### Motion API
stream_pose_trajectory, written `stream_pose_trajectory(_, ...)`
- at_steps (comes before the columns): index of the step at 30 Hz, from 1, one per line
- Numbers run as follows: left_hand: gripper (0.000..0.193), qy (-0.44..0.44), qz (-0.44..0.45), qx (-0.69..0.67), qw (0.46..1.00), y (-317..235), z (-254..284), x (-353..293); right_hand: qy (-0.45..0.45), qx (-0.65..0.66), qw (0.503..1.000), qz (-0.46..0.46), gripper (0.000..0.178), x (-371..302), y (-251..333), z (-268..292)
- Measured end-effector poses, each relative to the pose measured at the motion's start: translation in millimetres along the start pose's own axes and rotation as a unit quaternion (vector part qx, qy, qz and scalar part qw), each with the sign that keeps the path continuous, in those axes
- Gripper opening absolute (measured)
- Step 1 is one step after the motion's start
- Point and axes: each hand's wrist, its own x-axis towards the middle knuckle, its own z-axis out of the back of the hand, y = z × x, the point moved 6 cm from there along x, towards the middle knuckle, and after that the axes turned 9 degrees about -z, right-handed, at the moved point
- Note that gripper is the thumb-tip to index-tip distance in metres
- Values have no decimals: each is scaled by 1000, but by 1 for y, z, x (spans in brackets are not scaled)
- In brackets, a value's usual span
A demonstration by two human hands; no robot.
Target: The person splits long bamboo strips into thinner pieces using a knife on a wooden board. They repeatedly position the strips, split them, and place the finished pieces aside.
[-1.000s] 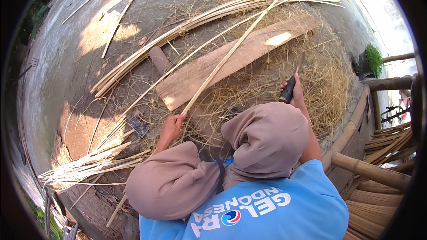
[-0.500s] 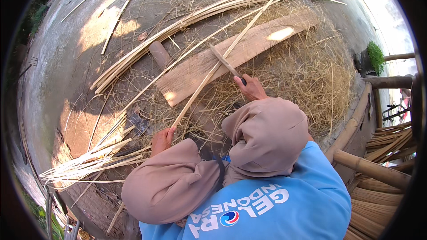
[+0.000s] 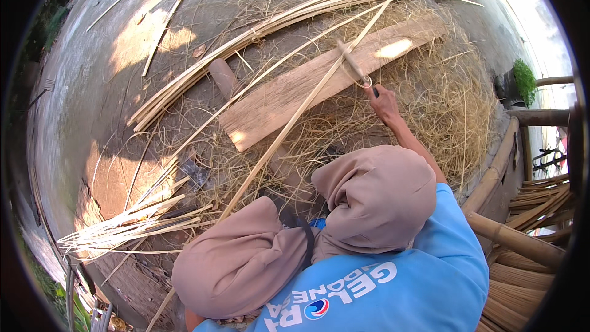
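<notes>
My right hand (image 3: pixel 384 104) is closed round the dark handle of a knife (image 3: pixel 352 61). Its blade lies across a long pale bamboo strip (image 3: pixel 307 99), over the wooden plank (image 3: pixel 276 99). A thin pale shaving (image 3: pixel 356 82) curls beside the blade near the handle. The strip slants from the top edge down to my left knee, where its lower part goes out of sight. My left hand is hidden; only a bit of skin, seemingly of the left arm, shows at the lower edge beside the knee.
A log (image 3: pixel 222 76) lies under the plank. Beyond it stretches a bundle of strips (image 3: pixel 276 26). Heaped shavings (image 3: pixel 448 110) cover the ground at right; more split strips (image 3: pixel 132 227) lie at left. Bamboo rails (image 3: pixel 516 240) and bundled sticks (image 3: pixel 522 283) stand at far right.
My right hand and the knife have moved right and away from me along the strip, and the arm has stretched out. My left hand has dropped back out of sight behind the knee.
</notes>
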Motion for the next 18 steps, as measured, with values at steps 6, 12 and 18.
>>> stream_pose_trajectory(6,53,93,26,-129,987,-36,-17,27,59,203,972,-106,68,-10,-6,-2)
stream_pose_trajectory(12,55,251,145,-258,922,-132,-54,39,119,-16,964,237,57,-167,27,-98)
stream_pose_trajectory(18,51,313,211,-308,873,-84,-81,-14,74,30,997,1,58,-65,29,-8)
